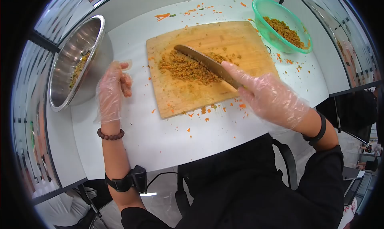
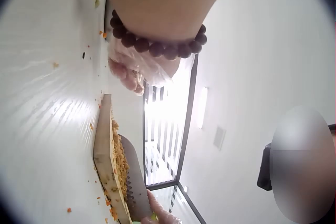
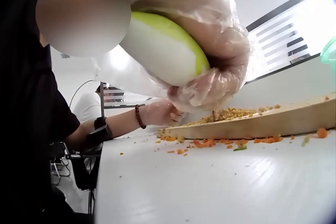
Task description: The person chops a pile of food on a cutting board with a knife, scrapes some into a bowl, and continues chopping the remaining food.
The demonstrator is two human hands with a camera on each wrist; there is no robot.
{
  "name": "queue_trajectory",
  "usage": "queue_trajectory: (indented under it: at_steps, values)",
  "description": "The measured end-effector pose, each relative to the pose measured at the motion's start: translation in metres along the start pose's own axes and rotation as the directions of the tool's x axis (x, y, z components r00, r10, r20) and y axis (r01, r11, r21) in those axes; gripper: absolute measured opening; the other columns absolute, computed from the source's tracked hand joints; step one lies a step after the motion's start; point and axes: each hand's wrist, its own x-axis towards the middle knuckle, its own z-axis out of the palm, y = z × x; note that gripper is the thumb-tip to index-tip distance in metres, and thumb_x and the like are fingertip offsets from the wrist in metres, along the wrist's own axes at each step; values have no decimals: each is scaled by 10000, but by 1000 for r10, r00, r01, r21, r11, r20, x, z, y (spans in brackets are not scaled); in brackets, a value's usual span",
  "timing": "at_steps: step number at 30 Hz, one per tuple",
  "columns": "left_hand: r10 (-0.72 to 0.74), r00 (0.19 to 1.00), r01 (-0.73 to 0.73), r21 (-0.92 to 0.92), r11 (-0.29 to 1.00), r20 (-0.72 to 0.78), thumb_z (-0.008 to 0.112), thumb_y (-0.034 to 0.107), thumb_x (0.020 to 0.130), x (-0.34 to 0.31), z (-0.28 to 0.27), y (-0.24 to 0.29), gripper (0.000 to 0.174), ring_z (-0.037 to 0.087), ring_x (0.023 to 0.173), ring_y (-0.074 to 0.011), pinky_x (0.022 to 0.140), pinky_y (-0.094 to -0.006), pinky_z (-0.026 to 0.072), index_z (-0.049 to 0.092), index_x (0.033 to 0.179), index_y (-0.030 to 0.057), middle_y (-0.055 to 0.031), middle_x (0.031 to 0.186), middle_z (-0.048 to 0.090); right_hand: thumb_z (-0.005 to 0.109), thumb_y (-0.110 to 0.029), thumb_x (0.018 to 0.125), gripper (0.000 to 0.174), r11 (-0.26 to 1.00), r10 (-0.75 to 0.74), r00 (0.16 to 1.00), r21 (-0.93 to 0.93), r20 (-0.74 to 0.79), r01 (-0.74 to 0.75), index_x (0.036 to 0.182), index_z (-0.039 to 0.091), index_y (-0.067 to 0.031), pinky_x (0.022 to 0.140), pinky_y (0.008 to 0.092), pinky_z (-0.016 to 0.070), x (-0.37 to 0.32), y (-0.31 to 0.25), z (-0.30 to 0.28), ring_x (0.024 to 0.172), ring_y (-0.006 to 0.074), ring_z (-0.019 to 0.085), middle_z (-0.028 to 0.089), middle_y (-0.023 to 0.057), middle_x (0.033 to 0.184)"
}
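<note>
My right hand (image 1: pixel 274 95), in a clear plastic glove, grips a kitchen knife (image 1: pixel 205 63) by its white and green handle (image 3: pixel 165 50). One finger lies along the top of the blade. The broad blade slants across a pile of finely chopped brownish-orange food (image 1: pixel 182 67) on the wooden cutting board (image 1: pixel 192 101). To the left of the board, my gloved left hand (image 1: pixel 112 85) hovers beside the steel bowl (image 1: pixel 78 39) with fingers loosely bent and nothing in them. Bits of food stick to its fingertips in the left wrist view.
The steel bowl at the left is tilted in view and has some chopped food in it. A green plastic basket (image 1: pixel 276 41) with more chopped food stands at the back right. Orange and green scraps (image 1: pixel 163 17) lie scattered over the white table (image 1: pixel 160 145). Low partitions border the table.
</note>
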Motion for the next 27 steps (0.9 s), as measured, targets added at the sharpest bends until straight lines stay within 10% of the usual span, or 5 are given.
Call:
queue_trajectory:
  at_steps: [27]
  values:
    - [-48, 998, 48, 12, 999, 31, 556, 386, 1012, 1, -3, -2, 373, 473, 490, -71, 461, -228, 356, 655, 1070, 32, -14, 675, 572, 582, -51, 929, 665, 995, -50, 999, -89, -6, 50, 1542, 325, -73, 505, 467, 459, 0, -10, -2, 493, 377, 568, 540, 195, 559]
